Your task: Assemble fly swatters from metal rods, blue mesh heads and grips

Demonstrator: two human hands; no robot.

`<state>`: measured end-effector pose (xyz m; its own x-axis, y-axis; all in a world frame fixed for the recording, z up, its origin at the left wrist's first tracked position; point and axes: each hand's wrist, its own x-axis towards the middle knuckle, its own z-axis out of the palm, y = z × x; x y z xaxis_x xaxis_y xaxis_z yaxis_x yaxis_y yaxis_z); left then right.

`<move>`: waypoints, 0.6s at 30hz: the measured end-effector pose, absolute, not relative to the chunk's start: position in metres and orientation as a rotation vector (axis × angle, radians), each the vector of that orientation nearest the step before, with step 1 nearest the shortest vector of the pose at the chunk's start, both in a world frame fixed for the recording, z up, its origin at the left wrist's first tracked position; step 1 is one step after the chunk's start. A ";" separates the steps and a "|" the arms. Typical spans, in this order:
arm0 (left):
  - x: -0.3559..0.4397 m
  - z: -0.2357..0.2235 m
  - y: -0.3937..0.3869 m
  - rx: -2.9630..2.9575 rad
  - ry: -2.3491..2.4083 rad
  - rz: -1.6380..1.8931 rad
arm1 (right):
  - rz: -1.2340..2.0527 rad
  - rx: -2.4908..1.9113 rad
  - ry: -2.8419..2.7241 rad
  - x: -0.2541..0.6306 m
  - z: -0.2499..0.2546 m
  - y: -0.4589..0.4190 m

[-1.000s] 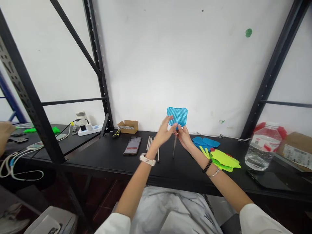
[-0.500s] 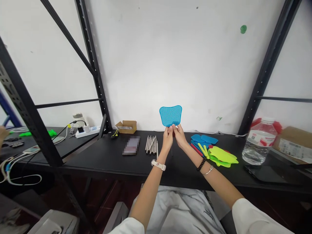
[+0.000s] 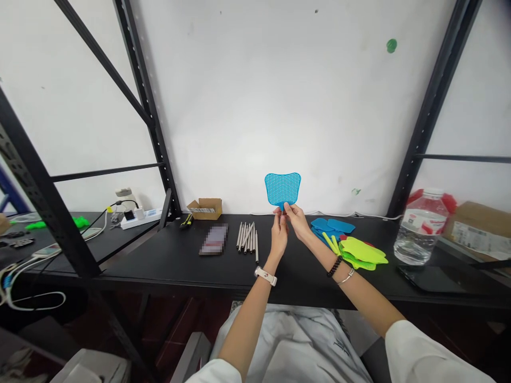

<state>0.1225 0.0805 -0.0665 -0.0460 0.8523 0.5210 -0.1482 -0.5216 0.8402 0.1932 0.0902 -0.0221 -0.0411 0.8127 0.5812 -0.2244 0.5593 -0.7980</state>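
A blue mesh fly swatter head (image 3: 282, 189) stands upright in front of the white wall, its wide edge on top. My left hand (image 3: 279, 231) is closed just below it, fingertips around the lower neck. My right hand (image 3: 297, 219) pinches the neck where it meets the mesh. Whatever lies inside the left fingers is hidden. To the right lie blue swatter heads (image 3: 343, 227) and yellow-green swatter heads (image 3: 363, 251), partly overlapping. Left of my hands, several thin pale rods (image 3: 245, 236) with dark ends lie on the black table (image 3: 159, 266).
A small open cardboard box (image 3: 209, 209) and a yellow-black utility knife (image 3: 186, 221) sit at the back left, near a blurred-out flat object (image 3: 214, 239). On the right stand a large water bottle (image 3: 421, 229), a dark tablet-like slab (image 3: 431, 279) and a bigger carton (image 3: 479, 231).
The left hand has slid slightly lower, showing more of the swatter's neck. The dark rod seen under the hands before is now out of sight. The view has shifted slightly.
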 end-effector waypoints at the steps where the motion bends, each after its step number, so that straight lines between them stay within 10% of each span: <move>1: 0.123 -0.067 0.079 1.456 0.787 1.693 | 0.895 -0.550 -1.378 0.195 -0.021 0.091; 18: 0.118 -0.067 0.078 1.260 0.620 1.554 | 0.853 -0.451 -1.198 0.199 0.024 0.089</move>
<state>0.1184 0.0778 -0.0668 0.0429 0.9096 0.4132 -0.3751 -0.3686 0.8505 0.1995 0.0886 0.0237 0.1155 0.7753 0.6210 -0.3336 0.6191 -0.7109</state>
